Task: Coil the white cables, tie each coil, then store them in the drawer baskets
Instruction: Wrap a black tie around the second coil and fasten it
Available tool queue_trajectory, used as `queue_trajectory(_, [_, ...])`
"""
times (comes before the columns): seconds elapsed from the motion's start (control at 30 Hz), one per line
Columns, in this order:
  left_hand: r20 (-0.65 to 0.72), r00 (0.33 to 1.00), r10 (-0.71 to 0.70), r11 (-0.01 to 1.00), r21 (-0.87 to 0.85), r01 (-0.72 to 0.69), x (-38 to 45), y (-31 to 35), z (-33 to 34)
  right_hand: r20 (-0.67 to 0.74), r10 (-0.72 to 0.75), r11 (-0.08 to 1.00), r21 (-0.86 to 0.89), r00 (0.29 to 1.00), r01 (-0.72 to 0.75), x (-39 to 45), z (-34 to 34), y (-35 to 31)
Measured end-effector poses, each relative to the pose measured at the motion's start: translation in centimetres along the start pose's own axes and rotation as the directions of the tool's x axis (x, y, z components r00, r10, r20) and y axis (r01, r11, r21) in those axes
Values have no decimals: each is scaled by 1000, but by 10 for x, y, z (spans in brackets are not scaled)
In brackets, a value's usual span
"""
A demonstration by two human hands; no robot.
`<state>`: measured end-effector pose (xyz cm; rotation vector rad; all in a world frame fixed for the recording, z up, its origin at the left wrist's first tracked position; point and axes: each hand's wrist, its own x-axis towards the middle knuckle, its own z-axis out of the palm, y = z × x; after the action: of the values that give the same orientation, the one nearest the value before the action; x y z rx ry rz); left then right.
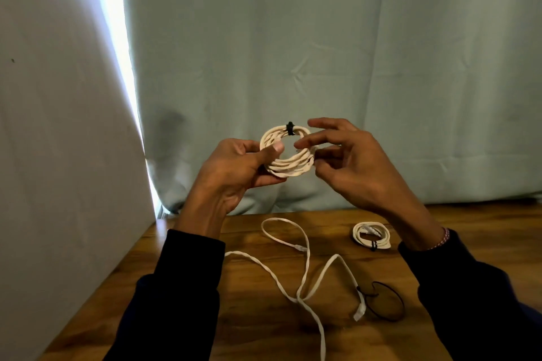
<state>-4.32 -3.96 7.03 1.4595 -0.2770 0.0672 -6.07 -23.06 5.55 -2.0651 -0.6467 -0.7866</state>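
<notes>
Head view: above the brown wooden table (187, 267), my left hand (234, 167) pinches the coiled white braided cable (289, 168); my right hand (349, 161), fingers relaxed, touches its rim. If the small black tie (290, 128) is loose, the turns may spring apart.

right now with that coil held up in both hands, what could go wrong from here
1. The coil has one black tie at its top; the lower loops fan apart and might slip loose as the right hand lets go, leaving only the left hand.
2. The loose cable sprawls across the table under the sleeves and could get dragged off.
3. The spare black tie lies tangled at its end.
</notes>
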Motion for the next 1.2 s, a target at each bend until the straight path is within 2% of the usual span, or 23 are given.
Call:
queue_trajectory(0.07, [-30,999,25,999,21,-24,3,-3,1,12,60,989,131,998,-61,0,-2,-2])
queue_trajectory(0.2, [-59,995,81,995,66,-77,4,-4,5,-85,257,883,425,963,-199,1,4,-1])
queue_trajectory(0.27, [-57,994,92,995,50,-89,5,-6,7,-24,389,770,558,921,-311,2,6,1])
queue_trajectory(0.33, [-32,996,83,997,-7,-83,7,-8,6,48,432,693,622,900,-366,2,6,3])
queue_trajectory(0.5, [177,984,-29,958,-276,78,11,-9,1,128,436,663,623,891,-414,3,6,5])
queue_trajectory(0.6, [259,966,-22,959,-268,94,10,-10,2,174,433,664,602,884,-443,4,9,6])
queue_trajectory(0.73, [274,962,21,967,-249,50,11,-11,3,307,417,531,682,855,-504,4,12,6])
queue_trajectory(0.87, [291,955,60,964,-267,20,12,-14,3,361,404,420,743,841,-521,3,18,10])
queue_trajectory(1.07, [342,940,7,888,-435,152,15,-17,10,313,384,280,857,869,-433,4,24,9])
queue_trajectory(1.2, [388,921,-33,859,-459,225,14,-13,6,310,353,236,883,883,-405,0,33,3])
